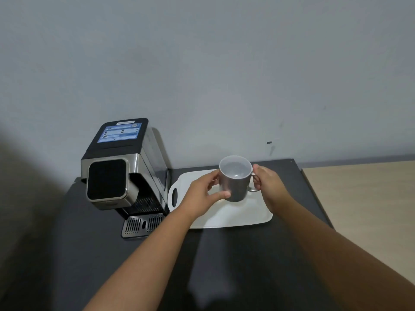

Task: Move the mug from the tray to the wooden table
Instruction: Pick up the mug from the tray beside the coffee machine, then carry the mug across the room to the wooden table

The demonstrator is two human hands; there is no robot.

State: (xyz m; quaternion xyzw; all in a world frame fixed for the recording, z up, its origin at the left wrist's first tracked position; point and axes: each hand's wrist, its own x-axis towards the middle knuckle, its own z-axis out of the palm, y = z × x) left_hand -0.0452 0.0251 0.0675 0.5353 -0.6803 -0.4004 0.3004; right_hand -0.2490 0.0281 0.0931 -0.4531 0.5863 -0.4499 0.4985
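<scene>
A grey mug with a pale inside is upright over the white tray, and I cannot tell whether its base touches the tray. My left hand wraps the mug's left side, thumb in front. My right hand grips the handle on the mug's right. The light wooden table lies to the right, apart from the tray.
A black and silver coffee machine with a drip grille stands left of the tray on the dark counter. A grey wall rises behind everything. The counter's right edge meets the wooden table.
</scene>
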